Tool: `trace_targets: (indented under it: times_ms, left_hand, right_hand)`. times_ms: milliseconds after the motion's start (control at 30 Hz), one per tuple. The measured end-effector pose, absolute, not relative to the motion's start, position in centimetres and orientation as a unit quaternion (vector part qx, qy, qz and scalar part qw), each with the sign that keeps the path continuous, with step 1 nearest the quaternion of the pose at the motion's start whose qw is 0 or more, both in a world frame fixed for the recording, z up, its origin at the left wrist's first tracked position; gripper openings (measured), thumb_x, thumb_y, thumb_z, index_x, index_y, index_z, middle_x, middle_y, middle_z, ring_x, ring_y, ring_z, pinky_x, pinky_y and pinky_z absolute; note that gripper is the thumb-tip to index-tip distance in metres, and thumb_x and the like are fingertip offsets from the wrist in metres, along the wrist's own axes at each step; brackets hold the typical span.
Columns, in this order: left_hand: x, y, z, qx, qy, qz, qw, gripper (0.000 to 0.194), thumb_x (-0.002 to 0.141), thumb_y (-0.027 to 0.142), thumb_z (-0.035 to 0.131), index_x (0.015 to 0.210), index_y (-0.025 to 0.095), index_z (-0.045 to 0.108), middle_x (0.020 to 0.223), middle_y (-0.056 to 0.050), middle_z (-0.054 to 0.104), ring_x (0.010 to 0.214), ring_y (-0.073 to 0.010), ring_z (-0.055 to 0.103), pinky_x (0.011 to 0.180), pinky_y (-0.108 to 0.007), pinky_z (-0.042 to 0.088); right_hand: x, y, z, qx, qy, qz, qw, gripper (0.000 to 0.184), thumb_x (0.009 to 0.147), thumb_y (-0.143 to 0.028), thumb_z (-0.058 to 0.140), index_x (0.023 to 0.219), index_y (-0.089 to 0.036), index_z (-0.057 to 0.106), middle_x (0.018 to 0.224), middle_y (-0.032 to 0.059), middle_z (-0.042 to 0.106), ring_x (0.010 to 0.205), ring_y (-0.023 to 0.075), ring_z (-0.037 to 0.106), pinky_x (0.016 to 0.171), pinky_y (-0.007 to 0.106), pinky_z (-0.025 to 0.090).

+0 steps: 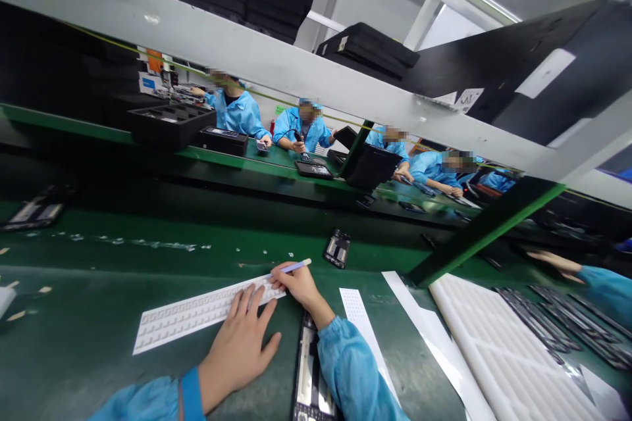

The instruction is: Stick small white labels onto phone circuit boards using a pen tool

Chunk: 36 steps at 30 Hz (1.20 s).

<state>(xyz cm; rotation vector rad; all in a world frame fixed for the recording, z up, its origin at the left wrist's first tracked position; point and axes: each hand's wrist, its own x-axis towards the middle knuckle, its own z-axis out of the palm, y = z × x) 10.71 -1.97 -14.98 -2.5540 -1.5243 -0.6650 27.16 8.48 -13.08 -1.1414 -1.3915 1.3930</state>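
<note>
My left hand (241,343) lies with fingers spread, its fingertips resting on a long white sheet of small adhesive pieces (182,317) set out in rows. At the sheet's right end, my right hand (300,286) is closed around a slim lilac pen-like tool (295,267) with a pale end. The tip of this tool is hidden behind my fingers. Beneath my right forearm is a phone frame (307,368), dark-edged with a silvery inside and partly covered by the sleeve. Another phone frame (338,248) lies beyond my right hand.
A narrow white sheet (356,306) and a white ribbed tray (503,342) lie to the right, beside several phone frames (573,322). A co-worker's hand (555,262) reaches in there. A green post (488,227) rises from the bench. Several people in blue sit across.
</note>
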Motion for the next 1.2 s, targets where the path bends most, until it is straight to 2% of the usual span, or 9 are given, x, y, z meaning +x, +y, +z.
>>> trace_targets:
  times_ms: [267, 400, 500, 600, 733, 833, 967, 1200]
  left_hand:
    - [10.6, -1.7, -14.7, -0.842, -0.497, -0.208, 0.039, 0.052, 0.092, 0.053, 0.047, 0.134, 0.025, 0.054, 0.14, -0.015, 0.049, 0.133, -0.0377, 0.041, 0.107, -0.054, 0.035]
    - [10.7, -2.0, -13.8, -0.842, -0.475, -0.251, 0.054, 0.043, 0.092, 0.045, 0.05, 0.128, 0.021, 0.058, 0.142, -0.015, 0.045, 0.137, -0.0379, 0.032, 0.111, -0.058, 0.029]
    - [10.9, -3.3, -12.8, -0.864, -0.425, -0.269, 0.014, 0.035, 0.094, 0.04, 0.049, 0.124, 0.024, 0.059, 0.14, -0.01, 0.046, 0.138, -0.0338, 0.031, 0.113, -0.057, 0.028]
    - [11.3, -5.7, -11.9, -0.898, -0.358, -0.249, -0.05, 0.032, 0.095, 0.038, 0.048, 0.123, 0.027, 0.058, 0.139, -0.007, 0.047, 0.136, -0.03, 0.034, 0.112, -0.053, 0.034]
    - [11.5, -8.4, -11.2, -0.941, -0.264, -0.199, -0.072, 0.033, 0.093, 0.025, 0.049, 0.124, 0.03, 0.057, 0.136, -0.004, 0.05, 0.134, -0.0253, 0.038, 0.115, -0.049, 0.032]
    - [11.3, -8.9, -10.9, -0.954, -0.227, -0.183, -0.065, 0.037, 0.092, 0.023, 0.05, 0.127, 0.033, 0.057, 0.136, -0.002, 0.053, 0.132, -0.0239, 0.042, 0.115, -0.048, 0.032]
    - [11.4, -8.6, -10.8, -0.96, -0.211, -0.173, -0.066, 0.038, 0.091, 0.025, 0.053, 0.128, 0.034, 0.056, 0.136, -0.001, 0.054, 0.132, -0.0231, 0.044, 0.115, -0.047, 0.034]
    - [11.5, -8.6, -10.9, -0.956, -0.222, -0.167, -0.091, 0.04, 0.089, 0.024, 0.054, 0.128, 0.035, 0.057, 0.136, -0.001, 0.055, 0.133, -0.024, 0.045, 0.115, -0.05, 0.033]
  right_hand:
    - [28.0, 6.8, -10.2, -0.455, -0.527, 0.55, 0.461, 0.043, 0.061, -0.051, 0.083, 0.076, -0.013, 0.071, 0.068, 0.0081, 0.074, 0.058, 0.0183, 0.069, 0.046, 0.021, 0.047]
    - [30.4, 1.7, -8.2, -0.493, -0.484, 0.483, 0.538, 0.046, 0.068, -0.055, 0.079, 0.084, -0.013, 0.071, 0.075, 0.0103, 0.075, 0.062, 0.0198, 0.07, 0.046, 0.022, 0.048]
    - [32.9, -4.1, -8.9, -0.542, -0.44, 0.439, 0.566, 0.046, 0.072, -0.056, 0.077, 0.087, -0.013, 0.071, 0.075, 0.0109, 0.075, 0.057, 0.0196, 0.068, 0.042, 0.023, 0.047]
    - [34.8, -10.1, -11.2, -0.573, -0.408, 0.435, 0.562, 0.045, 0.071, -0.057, 0.078, 0.082, -0.014, 0.072, 0.071, 0.0111, 0.074, 0.054, 0.0204, 0.067, 0.042, 0.025, 0.049]
    - [35.4, -15.1, -13.3, -0.579, -0.407, 0.463, 0.533, 0.044, 0.071, -0.059, 0.078, 0.079, -0.016, 0.074, 0.069, 0.0115, 0.074, 0.056, 0.0208, 0.068, 0.047, 0.027, 0.054]
    - [35.2, -15.8, -13.4, -0.574, -0.436, 0.469, 0.51, 0.042, 0.074, -0.058, 0.076, 0.08, -0.017, 0.076, 0.069, 0.0107, 0.074, 0.059, 0.021, 0.069, 0.053, 0.028, 0.056]
    - [34.8, -15.1, -13.2, -0.572, -0.405, 0.477, 0.53, 0.044, 0.071, -0.061, 0.078, 0.08, -0.017, 0.075, 0.07, 0.0103, 0.075, 0.06, 0.0221, 0.07, 0.055, 0.03, 0.057]
    - [34.5, -15.2, -13.2, -0.576, -0.416, 0.472, 0.523, 0.043, 0.073, -0.06, 0.076, 0.081, -0.017, 0.076, 0.071, 0.0107, 0.075, 0.062, 0.0242, 0.071, 0.059, 0.034, 0.059]
